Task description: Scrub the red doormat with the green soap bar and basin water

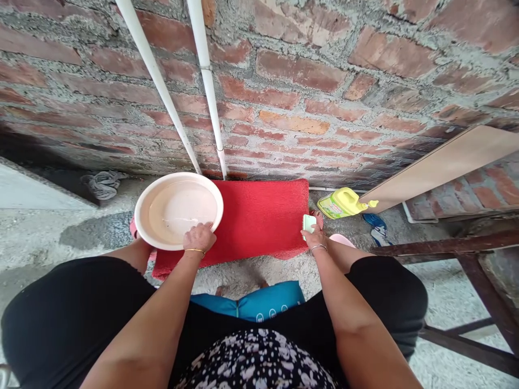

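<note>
A white plastic basin (140,224) with some clear water in it sits at the left end of the red mat (259,216). My left hand (199,237) is closed over the basin's near right rim, fingers on the inside. At the mat's right end, my right hand (317,238) grips a pale green scrub brush (309,222) by its flat back. The brush's bristle side faces left and is mostly hidden. I cannot tell whether it touches the mat.
A yellow detergent jug (343,203) stands right of the mat. Behind are a brick wall (284,102) and two white pipes (208,89). A grey cloth (103,183) lies at left, and a wooden frame (446,246) stands at right. A blue bundle (263,300) is beneath me.
</note>
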Demonstrator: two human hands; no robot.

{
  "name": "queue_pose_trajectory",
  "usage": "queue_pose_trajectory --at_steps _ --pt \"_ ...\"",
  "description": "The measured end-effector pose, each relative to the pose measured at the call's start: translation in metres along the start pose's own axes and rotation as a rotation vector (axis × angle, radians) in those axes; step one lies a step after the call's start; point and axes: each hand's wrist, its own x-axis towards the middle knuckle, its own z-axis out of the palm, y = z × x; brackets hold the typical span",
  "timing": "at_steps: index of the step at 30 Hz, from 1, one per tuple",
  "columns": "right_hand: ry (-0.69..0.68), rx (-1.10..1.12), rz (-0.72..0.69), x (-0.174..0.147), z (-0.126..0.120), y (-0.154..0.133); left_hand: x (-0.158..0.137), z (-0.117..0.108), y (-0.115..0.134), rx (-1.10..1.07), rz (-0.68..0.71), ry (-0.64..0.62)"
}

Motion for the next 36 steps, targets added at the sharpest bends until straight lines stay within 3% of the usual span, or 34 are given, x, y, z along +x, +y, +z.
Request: queue_pose_trajectory --at_steps 5,8,10,12,16,19,21,23,27,29,36 --pt "-0.039 0.015 0.136 0.003 -0.013 0.022 -0.002 -0.002 0.002 0.021 0.014 0.019" --pt "-0.015 -0.022 0.101 -0.009 -0.020 0.019 -0.006 -0.004 0.005 0.013 0.008 0.011" --pt "-0.003 -0.070 -0.058 -0.027 -0.015 0.000 -0.008 -0.005 0.006 0.006 0.008 0.006" --pt "-0.020 -0.145 -0.307 -0.055 0.000 -0.031 -0.009 -0.006 0.005 0.013 0.010 -0.003" --pt "-0.159 -0.362 -0.876 -0.131 0.051 -0.097 -0.009 -0.005 0.001 0.009 0.031 -0.006" --pt "-0.221 -0.477 -1.129 -0.173 0.083 -0.130 -0.008 -0.004 -0.001 -0.008 0.048 -0.004" --pt "-0.234 -0.506 -1.155 -0.180 0.092 -0.138 -0.008 -0.002 -0.002 -0.013 0.052 0.008" --pt "-0.228 -0.520 -1.093 -0.173 0.089 -0.135 -0.007 -0.001 -0.002 -0.021 0.049 0.011" --pt "-0.124 -0.494 -0.781 -0.148 0.069 -0.113 -0.007 0.002 -0.002 -0.039 0.052 0.014" --pt "-0.081 -0.461 -0.693 -0.146 0.066 -0.109 -0.008 0.001 -0.003 -0.050 0.058 0.023" --pt "-0.136 -0.434 -0.906 -0.179 0.093 -0.158 -0.009 -0.004 -0.005 -0.030 0.068 -0.013"
